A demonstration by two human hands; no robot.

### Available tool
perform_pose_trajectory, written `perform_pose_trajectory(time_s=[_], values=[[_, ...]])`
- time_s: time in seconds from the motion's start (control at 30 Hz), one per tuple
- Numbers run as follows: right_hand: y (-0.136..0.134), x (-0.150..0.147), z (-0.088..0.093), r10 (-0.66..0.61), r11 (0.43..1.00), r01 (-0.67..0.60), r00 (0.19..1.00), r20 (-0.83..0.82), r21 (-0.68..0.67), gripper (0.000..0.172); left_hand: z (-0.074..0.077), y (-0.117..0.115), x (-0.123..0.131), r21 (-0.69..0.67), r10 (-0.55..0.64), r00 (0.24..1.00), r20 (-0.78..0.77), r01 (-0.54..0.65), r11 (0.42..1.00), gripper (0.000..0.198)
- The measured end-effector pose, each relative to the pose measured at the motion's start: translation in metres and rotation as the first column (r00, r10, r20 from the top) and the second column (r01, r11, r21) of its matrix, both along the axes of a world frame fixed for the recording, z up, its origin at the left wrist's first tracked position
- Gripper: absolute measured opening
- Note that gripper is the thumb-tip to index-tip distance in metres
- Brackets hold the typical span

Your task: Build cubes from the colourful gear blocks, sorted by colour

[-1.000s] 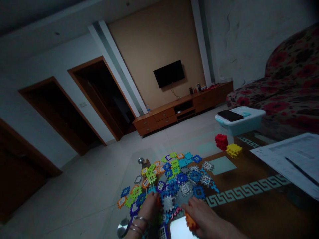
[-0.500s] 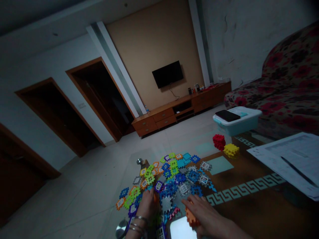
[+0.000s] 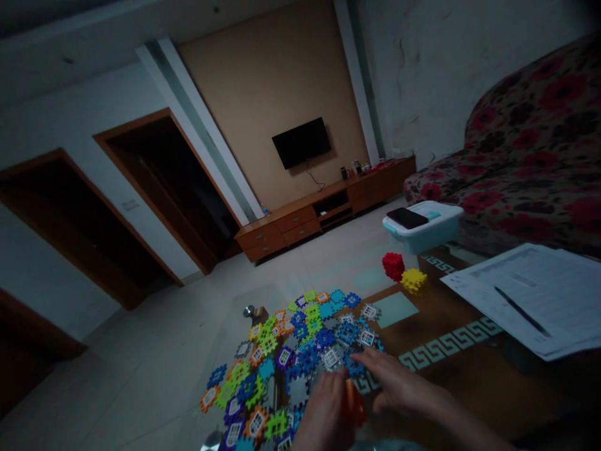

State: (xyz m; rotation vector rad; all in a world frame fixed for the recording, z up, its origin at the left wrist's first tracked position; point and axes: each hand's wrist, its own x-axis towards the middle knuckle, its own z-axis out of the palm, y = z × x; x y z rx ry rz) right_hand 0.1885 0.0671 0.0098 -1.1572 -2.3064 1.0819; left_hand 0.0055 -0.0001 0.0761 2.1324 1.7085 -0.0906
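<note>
A heap of coloured interlocking plastic tiles (image 3: 300, 341) lies spread on the glass table (image 3: 451, 369). My left hand (image 3: 323, 413) is at the near edge of the heap with its fingers curled round an orange tile (image 3: 352, 398). My right hand (image 3: 399, 385) is just right of it, fingers stretched forward and flat, the fingertips touching blue tiles at the heap's near right side. A finished red cube (image 3: 393, 265) and a yellow cube (image 3: 414, 280) stand further back on the table.
A light blue box with a dark phone on its lid (image 3: 422, 224) stands behind the cubes. Papers with a pen (image 3: 526, 300) lie at the right. A flowered sofa (image 3: 526, 156) is at the far right; a TV cabinet (image 3: 323, 210) stands across the tiled floor.
My left hand has moved right and now holds the orange tile that my right hand held. My right hand has let go and reached forward into the tiles. The view has shifted right.
</note>
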Motion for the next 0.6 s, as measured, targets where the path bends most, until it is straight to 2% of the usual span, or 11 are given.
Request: perform_pose_trajectory(time_s=[0.1, 0.23, 0.33, 0.5, 0.6], values=[[-0.003, 0.0, 0.009, 0.025, 0.997, -0.024, 1.0, 0.009, -0.077, 0.091, -0.003, 0.006, 0.001, 0.006, 0.029, 0.999, -0.043, -0.028, 1.0, 0.075], [-0.003, 0.0, 0.006, -0.017, 0.998, 0.014, 0.999, -0.039, -0.065, 0.087, -0.01, 0.016, 0.0, -0.048, 0.076, 0.995, -0.061, -0.079, 0.996, 0.114], [-0.003, 0.003, 0.0, -0.076, 0.997, 0.075, 0.995, -0.059, -0.021, 0.081, -0.014, 0.022, 0.003, -0.107, 0.048, 0.998, -0.027, -0.051, 0.993, 0.109], [-0.01, 0.001, -0.007, -0.096, 0.995, 0.096, 0.992, 0.085, 0.002, 0.035, -0.026, 0.022, 0.001, -0.111, 0.057, 0.998, -0.003, -0.057, 0.992, 0.092], [-0.021, -0.012, -0.02, -0.113, 0.994, 0.112, 0.989, 0.092, 0.018, 0.037, -0.035, 0.021, -0.003, -0.095, 0.088, 0.996, 0.006, -0.087, 0.992, 0.094]])
